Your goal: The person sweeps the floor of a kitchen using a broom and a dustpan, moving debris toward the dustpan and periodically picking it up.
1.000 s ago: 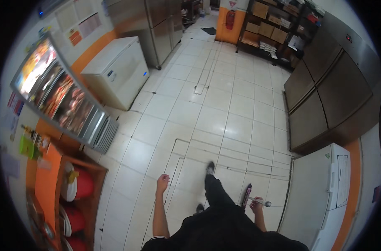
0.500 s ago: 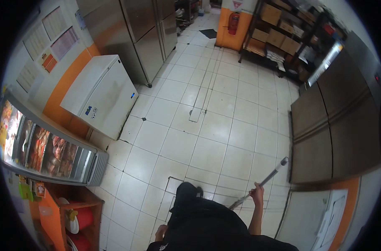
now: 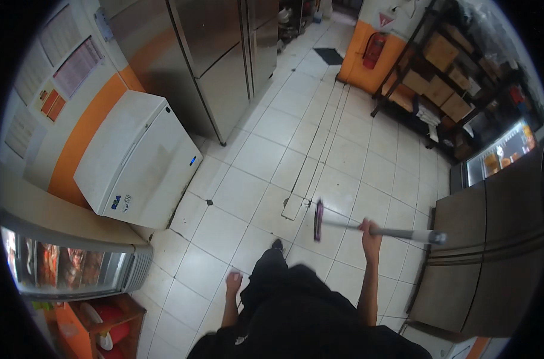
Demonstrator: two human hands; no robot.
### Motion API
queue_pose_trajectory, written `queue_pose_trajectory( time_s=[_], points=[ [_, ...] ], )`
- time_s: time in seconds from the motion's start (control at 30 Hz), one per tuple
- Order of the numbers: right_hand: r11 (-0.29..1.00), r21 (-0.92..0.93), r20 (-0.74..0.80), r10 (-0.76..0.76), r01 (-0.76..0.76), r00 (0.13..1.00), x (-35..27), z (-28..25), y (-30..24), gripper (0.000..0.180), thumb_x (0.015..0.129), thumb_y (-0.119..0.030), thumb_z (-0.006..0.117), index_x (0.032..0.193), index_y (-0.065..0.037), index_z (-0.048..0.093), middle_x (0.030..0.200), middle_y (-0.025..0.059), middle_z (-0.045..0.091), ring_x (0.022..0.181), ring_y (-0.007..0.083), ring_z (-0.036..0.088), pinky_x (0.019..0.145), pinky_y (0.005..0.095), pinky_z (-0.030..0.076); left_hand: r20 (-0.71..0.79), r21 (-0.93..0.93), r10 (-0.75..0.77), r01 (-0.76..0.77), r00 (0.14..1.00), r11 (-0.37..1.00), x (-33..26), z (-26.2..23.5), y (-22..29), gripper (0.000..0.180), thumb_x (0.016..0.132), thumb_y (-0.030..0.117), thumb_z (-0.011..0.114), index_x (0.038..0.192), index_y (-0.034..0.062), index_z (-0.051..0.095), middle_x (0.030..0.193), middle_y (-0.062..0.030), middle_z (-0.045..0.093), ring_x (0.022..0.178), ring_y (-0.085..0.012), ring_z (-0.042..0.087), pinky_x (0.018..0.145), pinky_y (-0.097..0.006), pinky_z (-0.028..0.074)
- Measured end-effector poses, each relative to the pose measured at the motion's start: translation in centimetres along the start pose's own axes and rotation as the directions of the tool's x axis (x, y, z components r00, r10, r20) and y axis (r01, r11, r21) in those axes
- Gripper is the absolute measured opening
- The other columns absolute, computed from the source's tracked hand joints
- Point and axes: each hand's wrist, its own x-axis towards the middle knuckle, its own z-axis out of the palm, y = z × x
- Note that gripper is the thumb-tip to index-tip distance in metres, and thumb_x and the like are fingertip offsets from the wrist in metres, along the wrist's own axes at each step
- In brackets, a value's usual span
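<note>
In my right hand (image 3: 370, 234) is the grey pole of a flat mop (image 3: 397, 233), gripped around its middle. The pole lies nearly level across my front, with its thick end pointing right. Its narrow purplish head (image 3: 318, 221) is to the left of that hand, blurred, and I cannot tell whether it touches the floor. My left hand (image 3: 234, 280) hangs by my left side with the fingers curled in, and nothing shows in it. One dark shoe (image 3: 277, 245) is forward on the white tiles.
White chest freezer (image 3: 146, 161), steel fridge (image 3: 215, 90) and glass-fronted display cooler (image 3: 75, 266) line the left. Steel cabinets (image 3: 487, 239) stand along the right. A rack of boxes (image 3: 433, 84) and a fire extinguisher (image 3: 374, 51) are at the back. A dark mat (image 3: 328, 56) lies far ahead.
The mop has swung from slanting to nearly level, and its head has come into view. My left hand has moved forward and up. The room's things have shifted in view as I move and turn.
</note>
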Motion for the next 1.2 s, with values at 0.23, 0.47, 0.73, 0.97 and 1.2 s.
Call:
queue_pose_trajectory(
  time_s=[0.23,0.47,0.73,0.97,1.2],
  points=[
    [0.871,0.478,-0.376,0.085,0.114,0.923,21.3,7.8,-9.4,0.037,0.093,-0.025,0.044,0.065,-0.001,0.046,0.067,0.0030,0.047,0.069,0.0111,0.045,0.082,0.0288,0.041,0.206,-0.259,0.708,-0.660,0.675,0.705,26.5,-1.0,44.7,0.075,0.061,0.016,0.072,0.125,0.0014,0.036,0.125,-0.0170,0.041,0.119,-0.0300,0.038,0.101,-0.036,0.030],
    [0.745,0.657,-0.157,-0.021,0.121,0.987,39.4,18.4,-9.2,0.029,0.090,-0.011,0.046,0.063,-0.001,0.047,0.068,0.0056,0.051,0.069,0.0132,0.049,0.090,0.0370,0.041,0.410,-0.217,0.760,-0.756,0.504,0.618,46.5,9.6,63.5,0.041,0.059,0.024,0.072,0.093,0.0085,0.055,0.104,-0.0118,0.058,0.099,-0.0291,0.053,0.086,-0.040,0.039],
    [0.557,0.822,0.022,-0.237,0.117,0.971,61.1,20.9,-15.9,0.020,0.073,-0.002,0.061,0.063,-0.004,0.045,0.055,0.0038,0.046,0.053,0.0159,0.045,0.056,0.0292,0.038,0.295,-0.012,0.643,-0.670,0.707,0.742,68.9,15.1,63.6,0.030,0.078,0.023,0.055,0.052,0.0078,0.052,0.053,-0.0130,0.053,0.054,-0.0333,0.053,0.055,-0.042,0.043],
    [0.450,0.886,-0.059,-0.126,0.110,0.990,73.3,26.4,-15.6,0.025,0.070,-0.008,0.068,0.063,-0.007,0.044,0.053,0.0015,0.044,0.048,0.0158,0.044,0.051,0.0290,0.036,0.351,0.119,0.555,-0.623,0.755,0.773,84.1,15.2,62.8,0.017,0.070,0.020,0.058,0.056,0.0105,0.054,0.053,-0.0112,0.055,0.052,-0.0323,0.056,0.051,-0.040,0.045],
    [0.656,0.752,0.053,0.045,-0.069,0.998,77.7,35.4,-9.1,0.033,0.076,-0.015,0.064,0.058,-0.007,0.037,0.052,0.0031,0.042,0.048,0.0150,0.039,0.054,0.0320,0.031,0.691,-0.077,0.568,-0.737,0.446,0.672,100.8,20.4,58.8,0.035,0.063,0.030,0.066,0.052,0.0056,0.043,0.051,-0.0139,0.048,0.053,-0.0355,0.049,0.053,-0.042,0.040]
  ],
)
